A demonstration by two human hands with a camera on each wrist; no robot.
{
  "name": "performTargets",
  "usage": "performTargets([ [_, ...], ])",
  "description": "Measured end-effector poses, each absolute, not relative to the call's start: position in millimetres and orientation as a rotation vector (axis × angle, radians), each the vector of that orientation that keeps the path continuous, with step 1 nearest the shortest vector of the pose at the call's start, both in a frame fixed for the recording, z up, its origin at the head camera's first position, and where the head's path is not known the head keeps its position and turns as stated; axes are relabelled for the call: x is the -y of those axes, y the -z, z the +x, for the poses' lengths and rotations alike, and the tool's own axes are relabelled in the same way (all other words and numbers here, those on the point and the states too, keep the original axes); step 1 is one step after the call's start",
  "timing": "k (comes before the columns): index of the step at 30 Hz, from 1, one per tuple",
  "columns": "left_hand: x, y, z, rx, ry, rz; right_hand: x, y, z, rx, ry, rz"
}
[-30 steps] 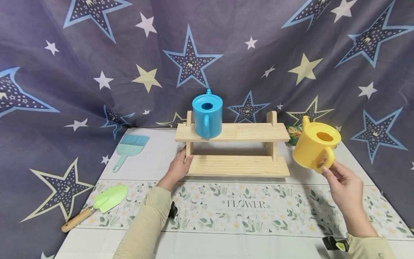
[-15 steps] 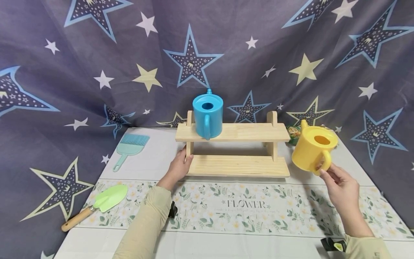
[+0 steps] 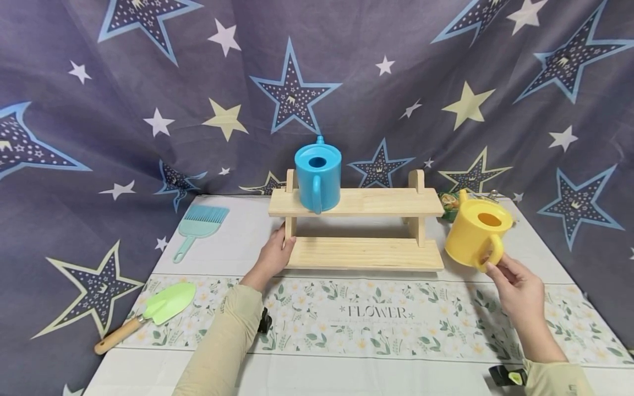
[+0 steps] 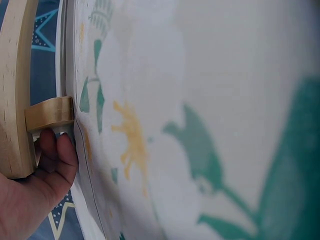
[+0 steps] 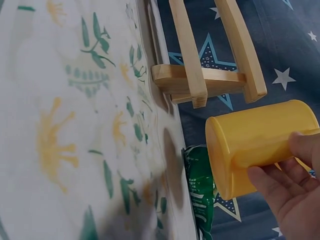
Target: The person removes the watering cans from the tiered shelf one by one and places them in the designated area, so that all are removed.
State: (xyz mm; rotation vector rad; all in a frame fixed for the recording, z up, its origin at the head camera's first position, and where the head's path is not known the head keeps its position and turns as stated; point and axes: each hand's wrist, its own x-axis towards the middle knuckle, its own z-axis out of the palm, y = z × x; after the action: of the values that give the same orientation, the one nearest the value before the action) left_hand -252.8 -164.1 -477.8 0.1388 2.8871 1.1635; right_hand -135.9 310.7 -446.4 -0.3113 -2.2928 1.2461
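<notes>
A two-tier wooden shelf [image 3: 366, 254] stands in the middle of the table. My left hand [image 3: 274, 253] grips its left end; in the left wrist view, curled fingers [image 4: 65, 150] show beside the wooden upright [image 4: 50, 114]. On the top tier, toward the left, a blue watering can [image 3: 329, 181] sits upright, handle toward me. To the right of the shelf, my right hand [image 3: 520, 289] holds a yellow watering can [image 3: 468, 236] by its handle. The right wrist view shows a gap between the can's base [image 5: 218, 155] and the table, near the shelf's end.
A green bag [image 3: 448, 202] lies behind the yellow can, partly hidden. On the left are a teal brush [image 3: 199, 224] and a green trowel [image 3: 170, 302] with a wooden handle. A floral runner [image 3: 346, 330] crosses the table; a star-patterned curtain [image 3: 376, 33] hangs behind.
The yellow watering can, in my right hand, has moved down and slightly left, uncovering more of what lies behind it. My left hand, the shelf and the blue can stay put.
</notes>
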Motion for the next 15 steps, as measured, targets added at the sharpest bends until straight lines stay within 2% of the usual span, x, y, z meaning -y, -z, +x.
performTargets([
  [9,163.6,477.7,-252.5,-2.88,-1.159,0.119,-313.4,456.1,-137.1,2.266,-1.282,-0.306],
  [15,163.6,477.4,-252.5,-2.89,-1.155,0.123,-356.9,521.9,-162.5,2.299,-1.215,-0.272],
])
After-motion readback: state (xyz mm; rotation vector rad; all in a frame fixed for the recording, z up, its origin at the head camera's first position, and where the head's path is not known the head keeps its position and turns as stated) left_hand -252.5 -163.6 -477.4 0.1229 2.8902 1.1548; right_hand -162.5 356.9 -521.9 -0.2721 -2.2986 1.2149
